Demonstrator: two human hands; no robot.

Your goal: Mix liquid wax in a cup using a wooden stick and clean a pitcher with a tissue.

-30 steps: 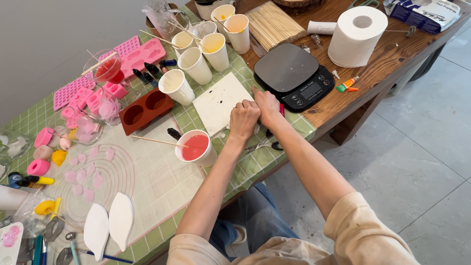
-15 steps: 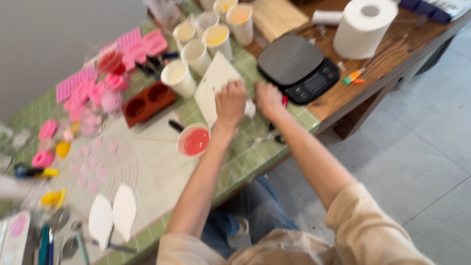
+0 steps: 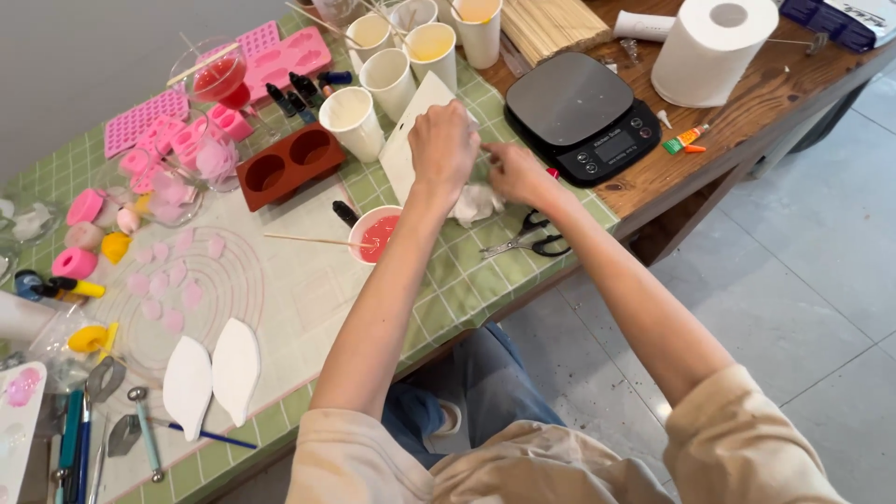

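Observation:
My left hand point(image 3: 443, 149) is curled over the right edge of a flat white board point(image 3: 403, 149) that lies on the green checked table cover point(image 3: 467, 280). My right hand point(image 3: 518, 173) is close beside it, fingers pinched on a crumpled white tissue point(image 3: 476, 202) at the board's lower corner. Just in front of my left wrist stands a small white cup of red liquid point(image 3: 378, 233), with a thin wooden stick point(image 3: 308, 240) resting across its rim. Grey scissors point(image 3: 527, 238) lie below my right hand.
A black kitchen scale point(image 3: 579, 117) sits right of my hands, a paper towel roll point(image 3: 714, 47) behind it. Several paper cups point(image 3: 350, 117) and a brown two-hole mould point(image 3: 289, 163) stand behind the board. Pink moulds point(image 3: 187, 140), a round-marked mat point(image 3: 187, 289) and two white leaf shapes point(image 3: 210, 373) lie left.
The view has swung closer over the table. Both hands stayed at the white board, shifting slightly toward its right edge; the crumpled tissue now shows under my right fingers.

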